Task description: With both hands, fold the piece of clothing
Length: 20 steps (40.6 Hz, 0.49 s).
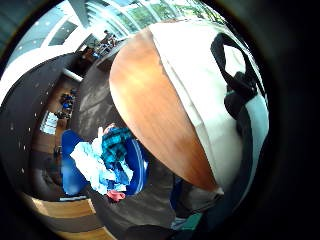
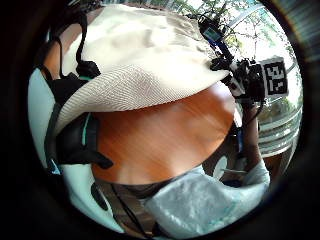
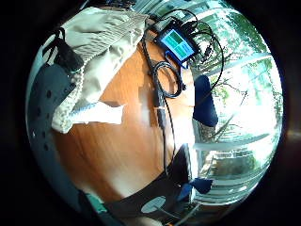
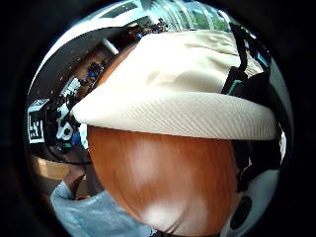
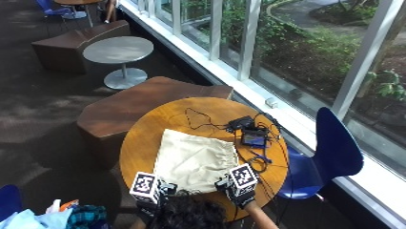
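Outside view: a cream ribbed-hem garment point(image 5: 193, 160) lies spread flat on the round wooden tabletop point(image 5: 146, 129), its near hem at the left hand point(image 5: 152, 190) and right hand point(image 5: 236, 183). Thumb-side palm views show each hand's fingers curled round that hem, lifting it. Folding looks barely begun; every fold remains.

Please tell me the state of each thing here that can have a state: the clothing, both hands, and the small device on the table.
cream garment: spread flat on the round table, near hem lifted
left hand: grips the near hem
right hand: grips the near hem
small device: screen lit, cables attached
blue chair: empty, beside the table
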Available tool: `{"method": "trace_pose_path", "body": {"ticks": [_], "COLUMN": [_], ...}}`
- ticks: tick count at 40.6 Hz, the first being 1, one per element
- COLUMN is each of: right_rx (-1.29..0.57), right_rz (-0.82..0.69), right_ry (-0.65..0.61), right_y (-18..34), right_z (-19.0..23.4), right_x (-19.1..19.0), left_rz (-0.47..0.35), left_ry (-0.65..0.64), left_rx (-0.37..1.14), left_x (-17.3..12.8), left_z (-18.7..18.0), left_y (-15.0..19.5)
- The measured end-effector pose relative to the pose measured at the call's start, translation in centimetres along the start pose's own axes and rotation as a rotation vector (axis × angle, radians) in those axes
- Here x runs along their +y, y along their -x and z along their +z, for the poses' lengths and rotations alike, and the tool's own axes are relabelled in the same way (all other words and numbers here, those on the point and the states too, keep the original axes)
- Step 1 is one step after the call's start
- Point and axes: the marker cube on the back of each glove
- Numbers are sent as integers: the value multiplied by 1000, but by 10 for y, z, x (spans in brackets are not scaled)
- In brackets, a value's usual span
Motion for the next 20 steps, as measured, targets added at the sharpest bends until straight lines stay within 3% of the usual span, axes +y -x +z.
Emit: {"method": "trace_pose_path", "body": {"ticks": [2, 6, 9, 14, 20], "right_rx": [-42, -307, -447, -538, -464], "right_rz": [-35, -86, -67, 36, 154], "right_ry": [22, 179, 163, 108, 238], "right_y": [0, 10, 1, -24, -37], "right_z": [-19, -56, -78, -73, -22], "right_x": [11, 34, 22, -35, -115], "left_rz": [32, 92, 100, 16, -107], "left_ry": [23, 40, 36, 38, 138], "left_rx": [36, 83, 74, 45, -63], "left_x": [12, 22, 12, -44, -143], "left_z": [-23, -62, -80, -89, -45], "left_y": [1, 2, 8, 21, 41]}}
